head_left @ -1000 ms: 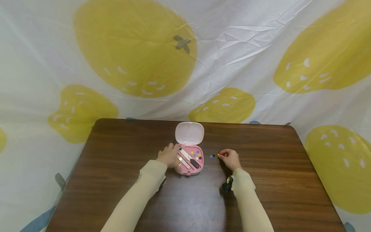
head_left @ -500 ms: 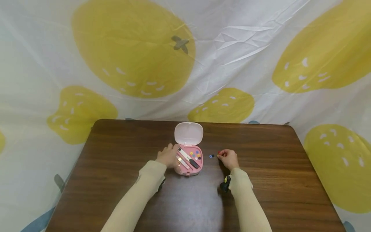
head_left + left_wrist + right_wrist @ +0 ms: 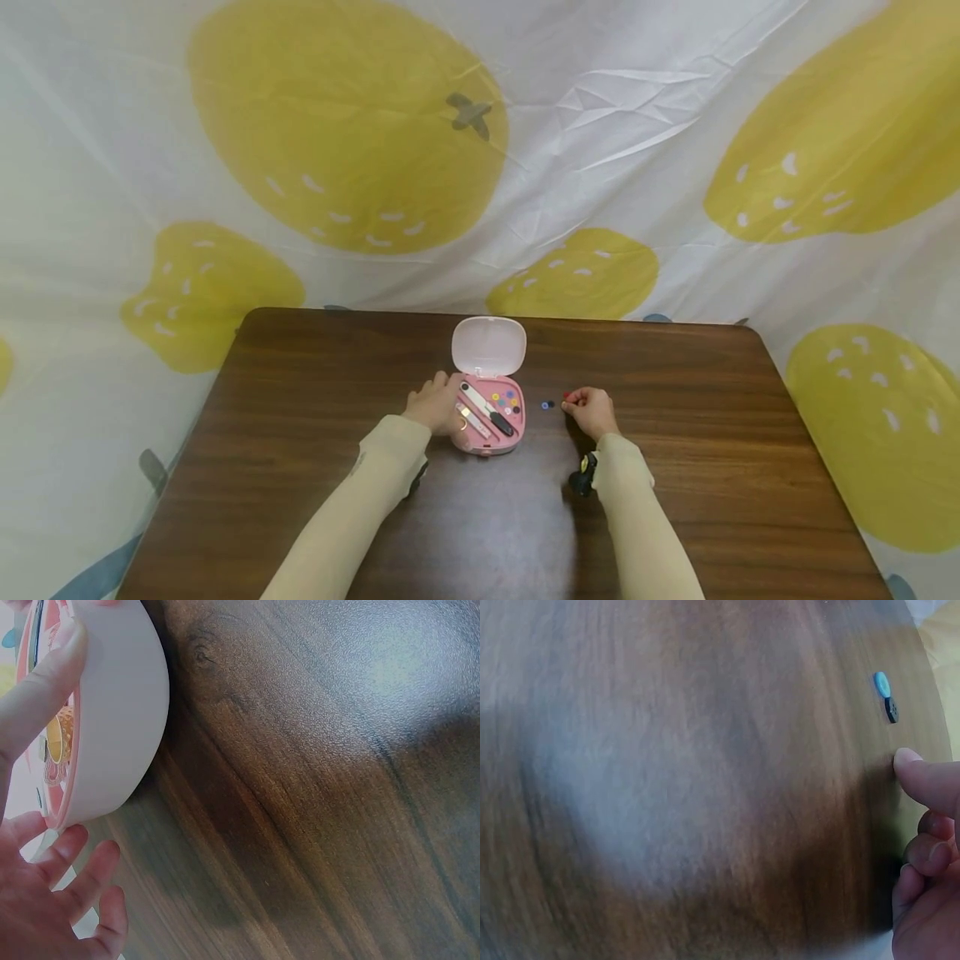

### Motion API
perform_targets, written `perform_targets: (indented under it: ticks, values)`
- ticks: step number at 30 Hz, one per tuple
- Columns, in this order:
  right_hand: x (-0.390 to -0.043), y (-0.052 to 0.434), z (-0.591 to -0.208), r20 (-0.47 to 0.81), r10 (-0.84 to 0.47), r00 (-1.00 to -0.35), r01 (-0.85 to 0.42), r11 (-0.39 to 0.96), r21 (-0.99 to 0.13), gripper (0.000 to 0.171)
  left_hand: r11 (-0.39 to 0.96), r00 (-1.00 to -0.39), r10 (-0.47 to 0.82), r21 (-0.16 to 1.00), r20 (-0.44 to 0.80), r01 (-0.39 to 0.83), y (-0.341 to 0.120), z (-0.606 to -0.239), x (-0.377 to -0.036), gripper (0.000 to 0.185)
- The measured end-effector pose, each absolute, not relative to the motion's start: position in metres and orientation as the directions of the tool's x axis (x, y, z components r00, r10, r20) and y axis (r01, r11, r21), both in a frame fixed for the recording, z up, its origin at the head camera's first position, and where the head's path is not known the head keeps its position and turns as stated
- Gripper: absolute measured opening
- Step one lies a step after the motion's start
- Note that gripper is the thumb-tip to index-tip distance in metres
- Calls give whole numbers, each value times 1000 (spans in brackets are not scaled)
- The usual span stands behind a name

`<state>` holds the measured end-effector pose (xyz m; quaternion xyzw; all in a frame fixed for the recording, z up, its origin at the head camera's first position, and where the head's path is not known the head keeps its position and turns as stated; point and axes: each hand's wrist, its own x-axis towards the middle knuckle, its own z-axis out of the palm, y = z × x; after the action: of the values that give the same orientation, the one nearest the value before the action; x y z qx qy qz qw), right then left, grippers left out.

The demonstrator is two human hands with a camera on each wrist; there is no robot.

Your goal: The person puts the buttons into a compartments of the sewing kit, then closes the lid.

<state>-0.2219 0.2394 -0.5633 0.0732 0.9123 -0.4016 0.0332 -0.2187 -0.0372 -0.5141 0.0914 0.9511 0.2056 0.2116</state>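
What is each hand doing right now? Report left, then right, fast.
Left hand: holds the side of the open pink case, thumb curled over its rim.
Right hand: fingers curled, pinching a small red button on the table.

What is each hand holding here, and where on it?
The left hand holds the pink case by its left side. The right hand pinches something small and red at its fingertips.
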Motion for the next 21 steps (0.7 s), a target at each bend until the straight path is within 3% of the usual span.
perform_targets:
  ticks: [21]
  values:
    - [-218,243,-564,-116,50,-992,122,623,-773,12,905,-894,254,417,-369,85,-35,-511,-218,109]
